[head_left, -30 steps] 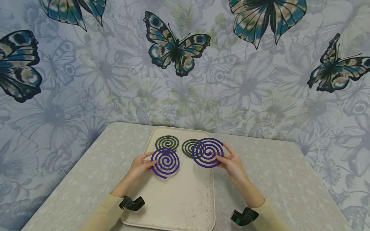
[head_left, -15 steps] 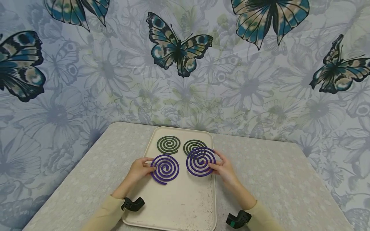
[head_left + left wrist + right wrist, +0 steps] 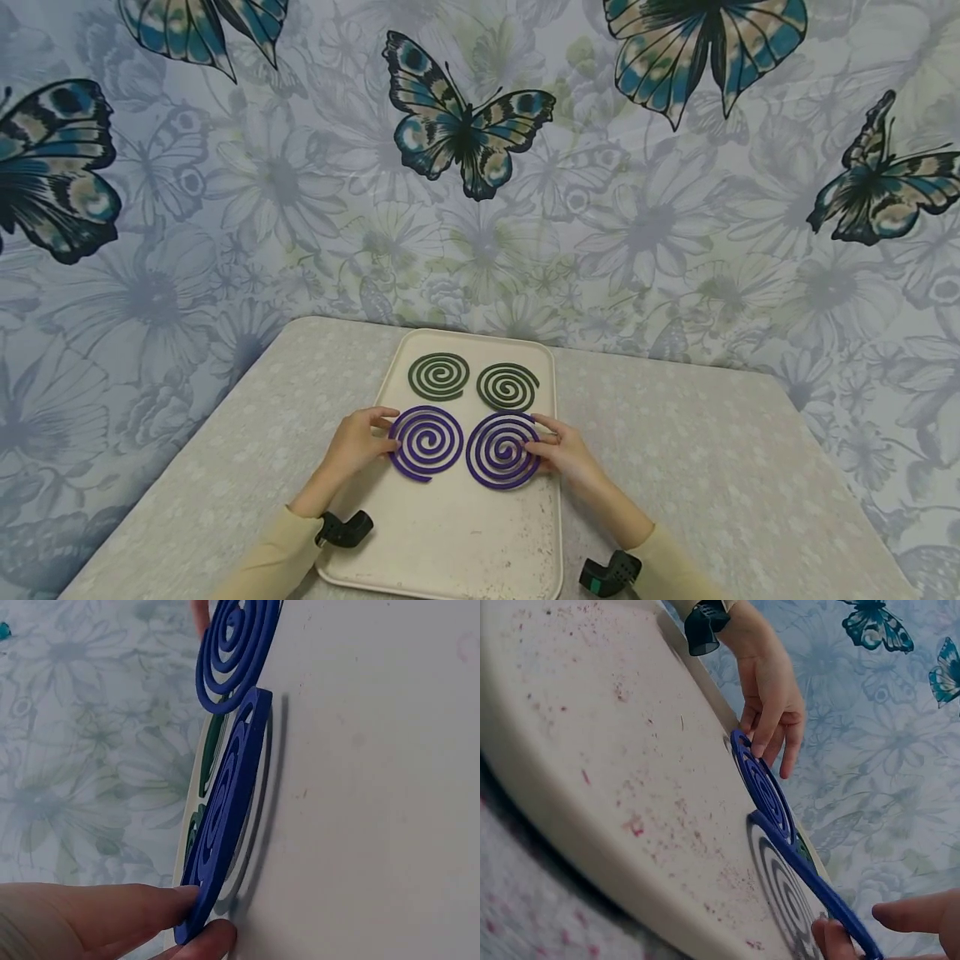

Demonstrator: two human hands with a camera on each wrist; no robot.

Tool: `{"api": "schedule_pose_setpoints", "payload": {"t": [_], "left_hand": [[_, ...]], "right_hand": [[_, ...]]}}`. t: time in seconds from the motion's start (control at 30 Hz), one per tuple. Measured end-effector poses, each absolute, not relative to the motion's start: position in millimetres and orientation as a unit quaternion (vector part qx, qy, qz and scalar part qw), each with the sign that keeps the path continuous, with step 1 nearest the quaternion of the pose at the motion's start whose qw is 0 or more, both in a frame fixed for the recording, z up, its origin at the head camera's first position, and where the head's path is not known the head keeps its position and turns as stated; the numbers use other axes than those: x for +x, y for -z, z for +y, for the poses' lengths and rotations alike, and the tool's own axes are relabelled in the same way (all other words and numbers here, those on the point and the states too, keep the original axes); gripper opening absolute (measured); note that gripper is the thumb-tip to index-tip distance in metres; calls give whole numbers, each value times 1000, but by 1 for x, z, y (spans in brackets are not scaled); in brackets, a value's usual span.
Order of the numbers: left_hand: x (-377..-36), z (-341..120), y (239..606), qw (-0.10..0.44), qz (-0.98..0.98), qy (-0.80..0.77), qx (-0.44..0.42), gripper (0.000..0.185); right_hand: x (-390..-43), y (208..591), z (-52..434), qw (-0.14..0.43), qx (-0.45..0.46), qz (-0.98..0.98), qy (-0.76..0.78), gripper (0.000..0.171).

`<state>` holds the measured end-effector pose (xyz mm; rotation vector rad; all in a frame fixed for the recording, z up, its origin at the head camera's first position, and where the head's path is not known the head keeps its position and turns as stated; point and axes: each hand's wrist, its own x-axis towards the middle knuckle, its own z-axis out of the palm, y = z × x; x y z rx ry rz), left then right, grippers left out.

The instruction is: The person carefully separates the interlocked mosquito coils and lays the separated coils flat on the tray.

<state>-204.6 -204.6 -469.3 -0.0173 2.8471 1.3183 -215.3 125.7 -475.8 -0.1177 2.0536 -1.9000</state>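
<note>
On my feed, a cream tray [image 3: 450, 550] sits on the bench [image 3: 712, 467] with four spiral coils laid in two rows. The two green coils [image 3: 438, 376] [image 3: 507, 386] lie flat at the far end, untouched.

The left hand [image 3: 358, 446] pinches the outer rim of the left purple coil [image 3: 426, 442], fingers [image 3: 142, 911] curled about the edge with the thumb beneath. The left wrist view shows that edge raised off the tray, casting a shadow. The right hand [image 3: 564, 454] holds the right purple coil [image 3: 502, 450] at its outer right edge in the same manner; the right wrist view shows fingers [image 3: 911, 915] and thumb closed on the rim, the near edge lifted slightly. The two purple coils lie just beside each other — whether they touch I cannot tell.

Handling judgement: these coils look thin, light and rigid but brittle, a narrow spiral with open gaps throughout. I judge that bending or twisting would snap a turn. The outer ring is the soundest place to take hold, with a light pinch — the inner turns look too slender to bear load. The tray surface carries reddish specks and looks smooth, so a coil would likely slide if pushed.
</note>
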Motion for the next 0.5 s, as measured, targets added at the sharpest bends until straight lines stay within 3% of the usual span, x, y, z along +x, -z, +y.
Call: {"api": "schedule_pose_setpoints", "payload": {"t": [0.23,0.5], "left_hand": [[-205,-208,465,-4,932,-363,-3,48],[-212,-203,455,-6,928,-374,6,37]], "right_hand": [[-212,466,128,113,-59,789,601,55],[-216,455,142,102,-71,810,574,52]]}}
